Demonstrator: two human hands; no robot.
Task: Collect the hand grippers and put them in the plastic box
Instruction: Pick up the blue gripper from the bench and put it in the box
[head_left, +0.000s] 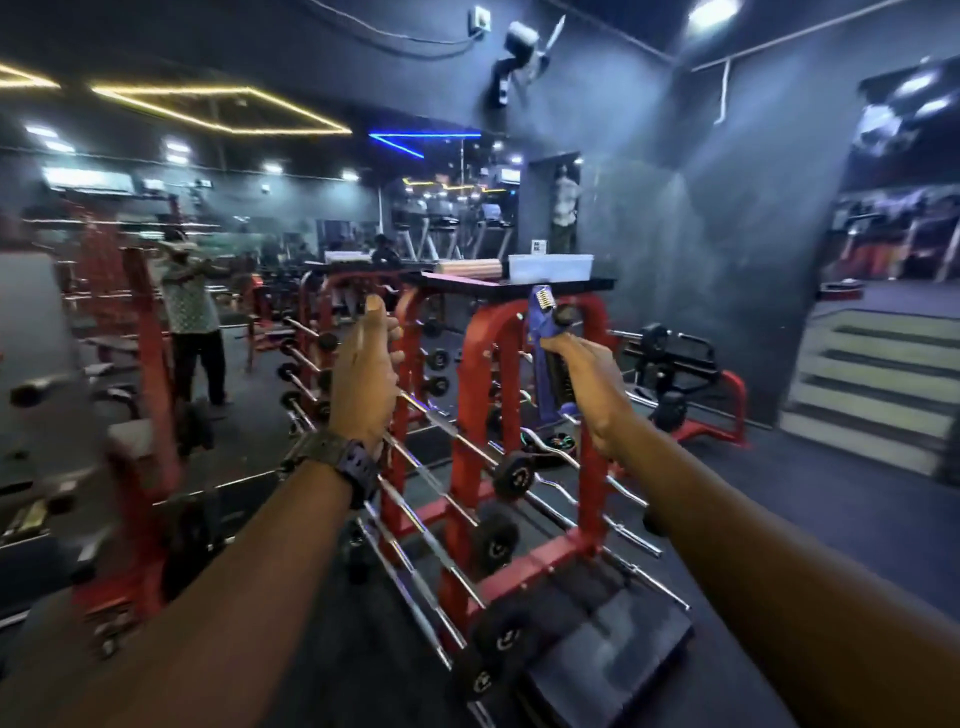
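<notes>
A blue hand gripper (544, 358) sits just right of the frame's centre, held up in the air in front of a red barbell rack (470, 415). Its long axis runs nearly upright, the black knob and ridged top end pointing toward the top of the frame, the handles' lower ends down at the palm. The right hand (589, 387) grips it, fingers curled round one handle. The left hand (363, 374), left of centre, holds nothing; its fingers are straight and close together, edge-on to the camera, thumb uppermost, with a dark watch (349, 462) on the wrist. The two hands are well apart.

Above the gripper, on the dark table (519, 285) that tops the rack, stands the white plastic box (550, 269); a tan roller-like thing (470, 269) lies just left of it. Motion blur hides any writing on the gripper or box. The small white sign behind the box is unreadable.
</notes>
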